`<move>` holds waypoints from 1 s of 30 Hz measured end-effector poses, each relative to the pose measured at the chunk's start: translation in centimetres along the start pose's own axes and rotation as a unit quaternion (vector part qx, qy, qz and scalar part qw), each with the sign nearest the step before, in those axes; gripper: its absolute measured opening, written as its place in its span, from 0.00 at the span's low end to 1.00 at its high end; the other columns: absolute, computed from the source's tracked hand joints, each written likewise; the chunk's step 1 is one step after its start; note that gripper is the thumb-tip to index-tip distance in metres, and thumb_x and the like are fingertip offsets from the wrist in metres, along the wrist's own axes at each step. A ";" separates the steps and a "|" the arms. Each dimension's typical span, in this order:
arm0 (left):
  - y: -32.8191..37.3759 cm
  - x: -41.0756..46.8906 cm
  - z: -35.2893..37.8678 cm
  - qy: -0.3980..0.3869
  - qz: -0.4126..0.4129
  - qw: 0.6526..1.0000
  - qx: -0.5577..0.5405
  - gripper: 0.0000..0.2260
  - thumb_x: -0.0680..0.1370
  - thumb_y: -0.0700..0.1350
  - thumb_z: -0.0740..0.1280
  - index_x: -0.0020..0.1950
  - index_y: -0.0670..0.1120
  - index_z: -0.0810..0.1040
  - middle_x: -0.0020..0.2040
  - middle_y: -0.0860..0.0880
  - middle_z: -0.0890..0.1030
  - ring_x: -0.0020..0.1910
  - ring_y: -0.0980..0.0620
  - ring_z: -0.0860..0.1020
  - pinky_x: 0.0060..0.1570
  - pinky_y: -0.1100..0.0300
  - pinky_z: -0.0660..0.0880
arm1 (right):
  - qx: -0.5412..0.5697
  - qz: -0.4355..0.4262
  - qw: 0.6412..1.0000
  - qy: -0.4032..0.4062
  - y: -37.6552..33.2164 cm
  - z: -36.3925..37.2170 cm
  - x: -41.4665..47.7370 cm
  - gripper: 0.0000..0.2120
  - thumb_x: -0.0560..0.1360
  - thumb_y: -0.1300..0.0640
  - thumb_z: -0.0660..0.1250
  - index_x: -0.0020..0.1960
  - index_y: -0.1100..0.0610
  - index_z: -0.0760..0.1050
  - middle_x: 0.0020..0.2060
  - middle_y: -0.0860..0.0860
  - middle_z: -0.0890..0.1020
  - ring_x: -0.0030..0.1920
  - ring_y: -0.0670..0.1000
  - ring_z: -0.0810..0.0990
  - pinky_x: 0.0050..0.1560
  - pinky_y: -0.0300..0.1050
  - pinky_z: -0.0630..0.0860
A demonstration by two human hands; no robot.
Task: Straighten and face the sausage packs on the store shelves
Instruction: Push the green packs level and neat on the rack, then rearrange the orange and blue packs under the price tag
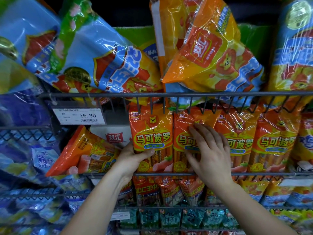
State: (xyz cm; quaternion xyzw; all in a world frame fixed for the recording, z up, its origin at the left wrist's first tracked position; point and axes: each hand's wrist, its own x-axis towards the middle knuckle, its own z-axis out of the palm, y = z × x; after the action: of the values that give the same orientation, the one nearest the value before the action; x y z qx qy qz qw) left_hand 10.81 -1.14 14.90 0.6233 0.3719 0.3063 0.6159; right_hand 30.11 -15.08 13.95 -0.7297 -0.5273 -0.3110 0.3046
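Several orange sausage packs stand upright side by side on the middle wire shelf (169,174). My left hand (133,158) grips the leftmost upright pack (150,131) at its left edge, thumb across the front. My right hand (209,150) lies flat, fingers spread, on the front of the second pack (182,138). Two more upright packs (237,141) (274,141) stand to the right. A further orange pack (84,150) lies tilted at the left of the same shelf.
The upper wire basket (118,95) holds blue packs (101,56) and orange-yellow packs (211,53) lying askew. A price tag (79,116) reading 16.90 hangs at its front. A white carton (115,134) sits behind the tilted pack. Lower shelves hold more packs (169,190).
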 end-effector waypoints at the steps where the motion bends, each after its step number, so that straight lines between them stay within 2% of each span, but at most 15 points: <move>1: 0.1 0.0 0.0 -0.002 -0.002 1.000 0.007 0.27 0.62 0.52 0.78 0.60 0.53 0.79 0.54 0.54 0.85 0.59 0.51 0.80 0.67 0.45 0.71 | 0.001 -0.001 1.000 0.000 0.0 0.1 0.0 0.29 0.74 0.46 0.68 0.72 0.53 0.72 0.69 0.51 0.74 0.72 0.55 0.67 0.70 0.60 0.62; 4: 0.0 0.0 0.0 0.011 -0.008 0.999 0.043 0.21 0.67 0.50 0.79 0.59 0.57 0.79 0.54 0.57 0.84 0.59 0.53 0.80 0.65 0.49 0.73 | 0.008 -0.003 1.000 -0.002 -0.1 0.1 -0.1 0.29 0.73 0.47 0.67 0.72 0.54 0.72 0.69 0.52 0.74 0.72 0.56 0.67 0.70 0.60 0.61; 7: -0.1 -0.5 -0.1 0.033 0.002 0.996 0.086 0.19 0.71 0.49 0.77 0.59 0.58 0.77 0.53 0.61 0.82 0.55 0.60 0.78 0.53 0.63 0.74 | 0.024 -0.001 1.000 0.000 -0.2 -0.1 -0.1 0.27 0.73 0.48 0.65 0.71 0.55 0.73 0.68 0.53 0.74 0.71 0.58 0.67 0.69 0.62 0.63; 9: -0.1 -1.2 -0.3 0.044 0.025 0.992 0.115 0.19 0.72 0.49 0.76 0.61 0.57 0.76 0.53 0.63 0.81 0.53 0.64 0.77 0.47 0.68 0.71 | 0.032 0.001 0.999 0.013 -0.5 -0.4 0.0 0.25 0.73 0.50 0.66 0.69 0.55 0.75 0.67 0.54 0.75 0.70 0.59 0.68 0.67 0.64 0.66; 11: -0.2 -1.8 -0.8 0.053 0.052 0.986 0.147 0.19 0.73 0.49 0.75 0.62 0.54 0.76 0.55 0.61 0.81 0.54 0.64 0.77 0.48 0.70 0.71 | 0.034 0.002 0.999 0.037 -1.0 -0.6 0.0 0.23 0.71 0.53 0.69 0.65 0.57 0.77 0.64 0.56 0.77 0.68 0.61 0.70 0.64 0.63 0.68; 13: -0.1 -2.8 -1.5 0.067 0.070 0.981 0.167 0.18 0.74 0.49 0.75 0.62 0.53 0.75 0.55 0.61 0.80 0.55 0.62 0.77 0.53 0.68 0.73 | 0.039 -0.005 0.997 0.063 -1.8 -0.7 0.0 0.19 0.71 0.55 0.70 0.60 0.58 0.79 0.60 0.57 0.78 0.64 0.63 0.72 0.62 0.61 0.68; 15: 0.0 -3.7 -2.3 0.096 0.100 0.974 0.181 0.17 0.73 0.48 0.75 0.60 0.54 0.76 0.55 0.60 0.80 0.57 0.60 0.78 0.60 0.58 0.76 | 0.052 -0.021 0.996 0.075 -2.9 -0.7 -0.1 0.16 0.71 0.55 0.70 0.58 0.58 0.80 0.57 0.58 0.79 0.61 0.64 0.75 0.60 0.60 0.69; 18: 0.9 -5.5 -3.3 0.159 0.168 0.949 0.212 0.12 0.74 0.47 0.74 0.55 0.55 0.77 0.51 0.60 0.81 0.52 0.63 0.79 0.55 0.55 0.78 | 0.093 -0.048 0.992 0.066 -4.8 -0.6 -0.3 0.15 0.73 0.56 0.70 0.59 0.57 0.78 0.56 0.57 0.80 0.59 0.62 0.76 0.59 0.59 0.71; 20: 1.4 -6.7 -4.2 0.205 0.210 0.928 0.230 0.09 0.74 0.48 0.73 0.52 0.53 0.78 0.48 0.60 0.81 0.50 0.62 0.79 0.51 0.55 0.78 | 0.136 -0.068 0.987 0.045 -6.3 -0.4 -0.2 0.16 0.74 0.55 0.68 0.60 0.58 0.77 0.56 0.56 0.79 0.59 0.61 0.77 0.58 0.58 0.73; 24: 1.2 -8.6 -6.3 0.261 0.247 0.904 0.231 0.05 0.76 0.46 0.71 0.48 0.54 0.78 0.45 0.58 0.80 0.46 0.58 0.79 0.45 0.53 0.78 | 0.204 -0.100 0.974 -0.016 -9.6 -0.1 0.2 0.20 0.75 0.54 0.67 0.65 0.57 0.72 0.59 0.54 0.76 0.61 0.55 0.75 0.60 0.48 0.73; 27: 0.8 -9.8 -8.0 0.301 0.288 0.879 0.230 0.07 0.76 0.41 0.71 0.47 0.53 0.78 0.43 0.55 0.80 0.42 0.56 0.79 0.41 0.57 0.77 | 0.237 -0.092 0.961 -0.106 -12.0 0.4 0.6 0.26 0.75 0.54 0.69 0.70 0.56 0.68 0.63 0.53 0.74 0.64 0.53 0.73 0.58 0.48 0.77; 30: 0.4 -10.5 -9.9 0.340 0.322 0.847 0.251 0.02 0.76 0.41 0.69 0.47 0.47 0.79 0.44 0.53 0.78 0.43 0.55 0.77 0.43 0.58 0.75 | 0.263 -0.063 0.943 -0.193 -14.5 0.9 1.6 0.31 0.76 0.50 0.69 0.75 0.54 0.62 0.69 0.51 0.71 0.69 0.51 0.71 0.64 0.47 0.74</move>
State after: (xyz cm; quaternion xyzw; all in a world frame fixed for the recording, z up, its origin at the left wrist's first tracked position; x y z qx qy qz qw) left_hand -3.13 -4.63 16.63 0.6984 0.4009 0.5762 0.1398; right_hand 16.74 -9.69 16.28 -0.6352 -0.6838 -0.0326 0.3577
